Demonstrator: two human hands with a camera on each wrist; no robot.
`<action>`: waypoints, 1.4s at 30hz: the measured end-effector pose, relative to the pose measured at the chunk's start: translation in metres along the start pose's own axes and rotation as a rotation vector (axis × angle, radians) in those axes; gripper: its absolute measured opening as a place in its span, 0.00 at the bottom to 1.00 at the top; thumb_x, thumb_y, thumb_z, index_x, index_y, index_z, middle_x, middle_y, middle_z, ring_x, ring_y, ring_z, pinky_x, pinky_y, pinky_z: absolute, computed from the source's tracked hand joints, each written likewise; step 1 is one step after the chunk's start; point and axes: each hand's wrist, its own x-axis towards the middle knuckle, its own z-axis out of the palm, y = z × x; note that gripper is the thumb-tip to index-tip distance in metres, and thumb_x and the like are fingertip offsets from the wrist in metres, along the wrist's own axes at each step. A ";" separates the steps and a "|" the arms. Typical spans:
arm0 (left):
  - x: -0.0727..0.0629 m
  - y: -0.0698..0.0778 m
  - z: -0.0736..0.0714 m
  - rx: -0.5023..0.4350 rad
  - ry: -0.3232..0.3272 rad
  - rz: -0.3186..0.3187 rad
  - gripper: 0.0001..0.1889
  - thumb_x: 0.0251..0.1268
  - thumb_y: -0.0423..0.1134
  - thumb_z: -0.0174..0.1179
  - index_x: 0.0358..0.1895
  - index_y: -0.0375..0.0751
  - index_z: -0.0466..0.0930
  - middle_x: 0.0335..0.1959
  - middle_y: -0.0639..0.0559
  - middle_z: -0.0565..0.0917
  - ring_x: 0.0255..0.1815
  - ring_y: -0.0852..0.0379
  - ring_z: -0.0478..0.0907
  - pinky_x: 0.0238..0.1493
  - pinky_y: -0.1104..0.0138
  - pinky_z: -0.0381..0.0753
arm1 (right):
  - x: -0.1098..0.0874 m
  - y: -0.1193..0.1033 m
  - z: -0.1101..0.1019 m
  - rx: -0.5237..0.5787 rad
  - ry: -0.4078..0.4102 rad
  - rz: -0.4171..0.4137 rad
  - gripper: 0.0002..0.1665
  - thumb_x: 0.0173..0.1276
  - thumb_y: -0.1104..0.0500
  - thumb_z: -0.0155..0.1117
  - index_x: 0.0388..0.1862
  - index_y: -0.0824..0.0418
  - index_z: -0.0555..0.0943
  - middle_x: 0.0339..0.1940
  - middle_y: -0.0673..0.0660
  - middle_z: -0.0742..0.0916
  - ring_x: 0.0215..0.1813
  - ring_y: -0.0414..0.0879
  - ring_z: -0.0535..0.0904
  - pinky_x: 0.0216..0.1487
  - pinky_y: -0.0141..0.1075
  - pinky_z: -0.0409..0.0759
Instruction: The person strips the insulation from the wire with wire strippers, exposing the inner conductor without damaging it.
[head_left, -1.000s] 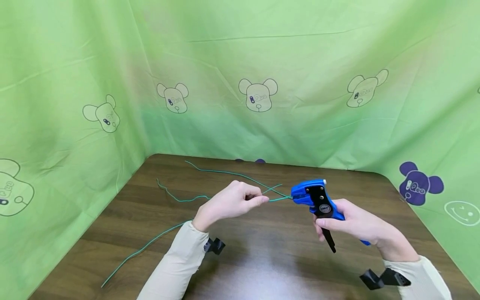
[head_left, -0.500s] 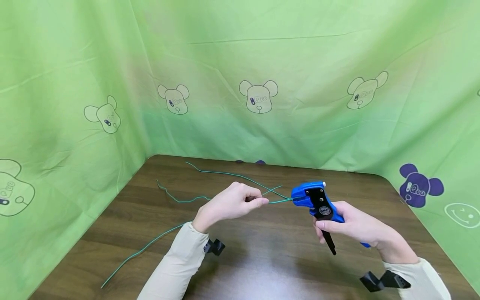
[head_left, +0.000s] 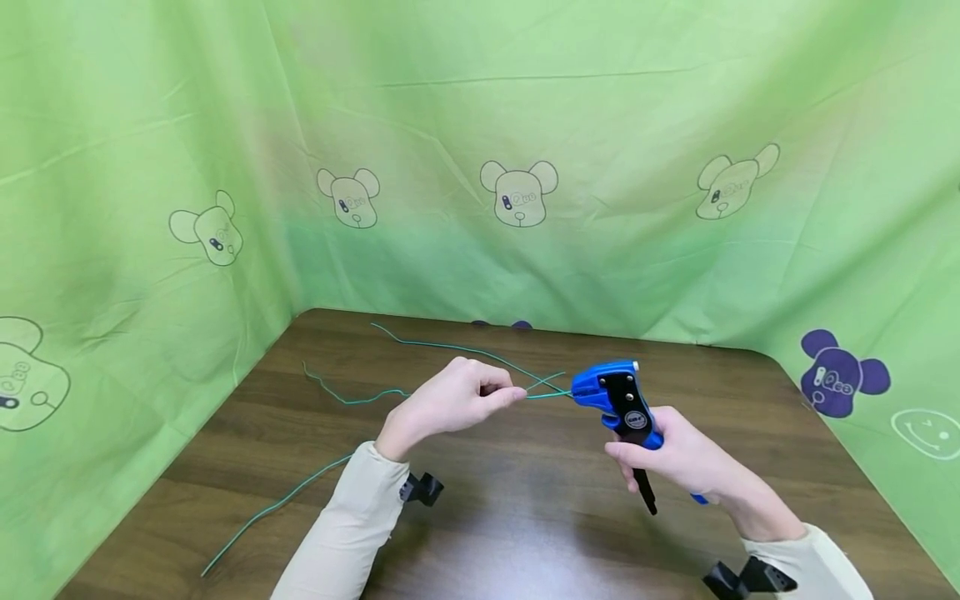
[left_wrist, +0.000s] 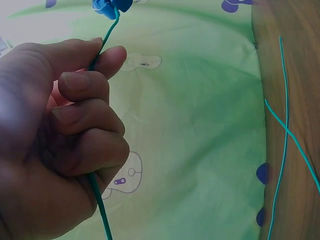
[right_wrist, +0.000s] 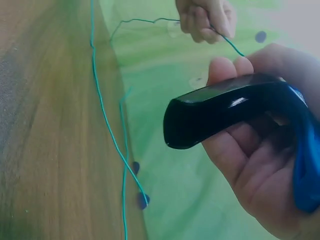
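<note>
In the head view my left hand (head_left: pixel 450 398) pinches a thin green wire (head_left: pixel 549 396) between thumb and forefinger, the other fingers curled. The wire's loose tail (head_left: pixel 360 402) trails off to the left. Its other side runs to the nose of a blue and black wire stripper (head_left: pixel 628 408). My right hand (head_left: pixel 686 458) grips that tool by its handles, nose pointing left. The left wrist view has the wire (left_wrist: pixel 103 210) passing down through the curled fingers. A black handle (right_wrist: pixel 220 112) and a blue handle (right_wrist: pixel 306 165) fill the right wrist view. The wire's end inside the nose is hidden.
Two more green wires lie on the brown wooden table (head_left: pixel 510 508): a far wire (head_left: pixel 450 345) and a near wire (head_left: pixel 277 504) partly hidden behind my left arm. They cross behind the held wire. A green printed cloth (head_left: pixel 420 258) hangs around the table.
Both hands have shifted slightly to the left, the right one more, bringing the wire stripper and the pinched wire along. The wires on the table lie as before.
</note>
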 end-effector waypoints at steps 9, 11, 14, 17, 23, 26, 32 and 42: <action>0.000 -0.001 0.002 -0.031 0.018 -0.018 0.14 0.71 0.47 0.58 0.23 0.54 0.77 0.15 0.64 0.63 0.18 0.69 0.58 0.24 0.74 0.60 | 0.001 0.003 0.017 0.011 0.114 0.000 0.11 0.70 0.64 0.62 0.27 0.66 0.75 0.12 0.55 0.82 0.16 0.50 0.81 0.32 0.39 0.78; -0.001 -0.002 0.004 -0.038 0.019 -0.013 0.12 0.71 0.46 0.58 0.26 0.55 0.80 0.16 0.65 0.67 0.18 0.70 0.59 0.25 0.75 0.63 | 0.001 0.005 0.019 0.027 0.117 0.014 0.10 0.69 0.65 0.61 0.28 0.67 0.74 0.13 0.55 0.82 0.15 0.51 0.81 0.30 0.40 0.78; 0.000 -0.005 0.009 -0.026 0.013 0.005 0.08 0.72 0.46 0.58 0.34 0.56 0.85 0.22 0.66 0.77 0.21 0.70 0.65 0.30 0.75 0.70 | 0.002 0.008 0.022 0.041 0.119 0.039 0.10 0.69 0.66 0.61 0.28 0.68 0.73 0.13 0.55 0.82 0.14 0.52 0.81 0.26 0.41 0.79; 0.002 -0.006 0.010 -0.017 0.005 0.019 0.08 0.72 0.45 0.58 0.42 0.54 0.87 0.34 0.64 0.86 0.28 0.70 0.75 0.37 0.74 0.76 | 0.002 0.008 0.023 0.032 0.128 0.057 0.11 0.69 0.66 0.62 0.27 0.67 0.73 0.13 0.55 0.81 0.14 0.52 0.81 0.23 0.42 0.78; 0.002 -0.003 0.006 0.005 0.011 0.006 0.10 0.71 0.45 0.59 0.49 0.54 0.87 0.44 0.62 0.88 0.40 0.67 0.83 0.44 0.73 0.78 | 0.010 0.005 0.022 0.013 0.167 0.120 0.16 0.68 0.65 0.60 0.21 0.68 0.71 0.07 0.50 0.76 0.08 0.47 0.75 0.15 0.42 0.73; 0.000 -0.003 0.004 0.023 0.025 -0.002 0.10 0.71 0.45 0.59 0.48 0.54 0.87 0.43 0.62 0.88 0.40 0.69 0.82 0.45 0.73 0.79 | 0.015 0.004 0.020 0.010 0.169 0.126 0.19 0.69 0.64 0.61 0.18 0.68 0.71 0.07 0.49 0.75 0.07 0.47 0.74 0.13 0.42 0.71; 0.000 -0.002 0.002 0.017 0.033 0.021 0.08 0.71 0.44 0.59 0.45 0.54 0.87 0.40 0.63 0.88 0.34 0.68 0.79 0.43 0.73 0.78 | 0.014 0.001 0.016 -0.002 0.157 0.123 0.20 0.69 0.62 0.62 0.18 0.68 0.71 0.07 0.49 0.76 0.08 0.47 0.74 0.13 0.43 0.71; 0.005 -0.001 0.008 0.040 0.047 0.024 0.09 0.72 0.45 0.58 0.44 0.53 0.87 0.38 0.64 0.87 0.32 0.69 0.76 0.41 0.74 0.77 | 0.008 -0.001 0.009 -0.016 0.177 0.127 0.20 0.70 0.59 0.63 0.21 0.69 0.71 0.09 0.50 0.77 0.09 0.51 0.76 0.17 0.43 0.73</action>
